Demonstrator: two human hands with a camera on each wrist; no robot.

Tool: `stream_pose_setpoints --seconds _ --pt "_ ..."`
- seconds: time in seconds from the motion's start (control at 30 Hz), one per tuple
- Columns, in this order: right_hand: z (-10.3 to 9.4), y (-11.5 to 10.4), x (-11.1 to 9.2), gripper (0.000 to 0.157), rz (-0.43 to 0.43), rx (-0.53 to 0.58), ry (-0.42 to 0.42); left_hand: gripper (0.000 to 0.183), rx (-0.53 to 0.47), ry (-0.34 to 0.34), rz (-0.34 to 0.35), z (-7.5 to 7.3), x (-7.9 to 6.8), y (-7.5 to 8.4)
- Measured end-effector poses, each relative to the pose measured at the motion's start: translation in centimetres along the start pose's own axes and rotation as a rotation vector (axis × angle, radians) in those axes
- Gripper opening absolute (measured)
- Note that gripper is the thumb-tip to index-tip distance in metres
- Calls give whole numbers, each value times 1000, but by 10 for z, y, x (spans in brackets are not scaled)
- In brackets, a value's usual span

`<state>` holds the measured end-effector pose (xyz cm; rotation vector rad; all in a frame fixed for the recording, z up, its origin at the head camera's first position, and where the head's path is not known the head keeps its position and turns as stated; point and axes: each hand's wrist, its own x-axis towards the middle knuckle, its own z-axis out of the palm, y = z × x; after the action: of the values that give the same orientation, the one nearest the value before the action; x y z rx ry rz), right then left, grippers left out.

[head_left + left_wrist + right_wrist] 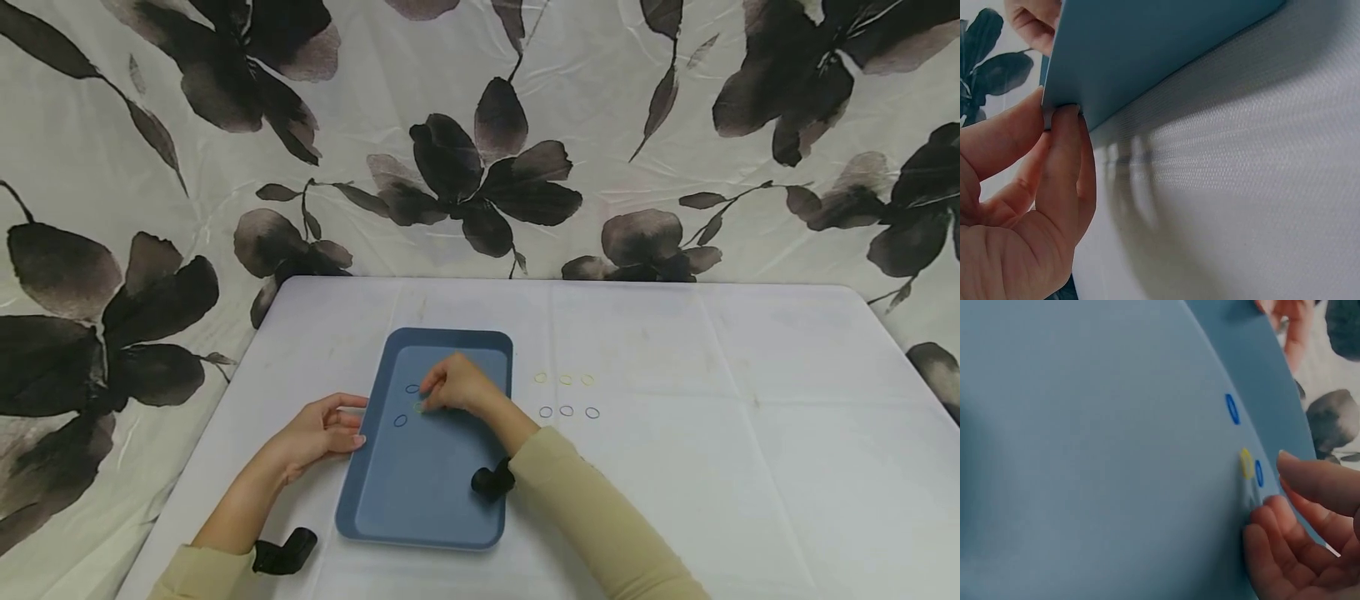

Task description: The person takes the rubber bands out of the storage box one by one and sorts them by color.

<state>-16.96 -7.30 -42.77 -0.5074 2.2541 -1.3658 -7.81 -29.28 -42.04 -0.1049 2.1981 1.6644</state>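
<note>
My left hand [322, 433] grips the left rim of the blue tray [420, 500], its thumb against the edge and the other fingers at the rim's outer side. Over the tray, my right hand [461, 386] hovers with bent fingers near a small yellow ring [1247, 464]. In the right wrist view its thumb stands apart from the fingers, and nothing shows between them. Two thin blue rings, one nearer the left rim [401, 421] and one farther back [412, 388], lie in the tray around the yellow one.
Right of the tray, three yellow rings [566, 379] lie in a row on the white table [720, 483], with three blue rings [567, 411] in a row in front. A floral cloth [450, 83] hangs behind the table. Each wrist carries a black device [287, 552].
</note>
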Motion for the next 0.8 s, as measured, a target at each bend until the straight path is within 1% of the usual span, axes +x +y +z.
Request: stream_pose_setpoints --seconds 0.17,0.33,0.6,0.7,0.8 --pt "7 3 2 17 -25 -146 39 60 14 3 0 1 0 1" --pt "10 2 2 16 -42 -230 46 60 15 9 -9 0 1 0" --pt "15 2 4 14 -128 -370 88 59 24 15 -11 0 1 1" --pt "16 3 4 13 -156 -404 88 59 23 15 -11 1 0 1" --pt "17 3 2 13 -181 -440 71 59 23 16 -10 1 0 0"
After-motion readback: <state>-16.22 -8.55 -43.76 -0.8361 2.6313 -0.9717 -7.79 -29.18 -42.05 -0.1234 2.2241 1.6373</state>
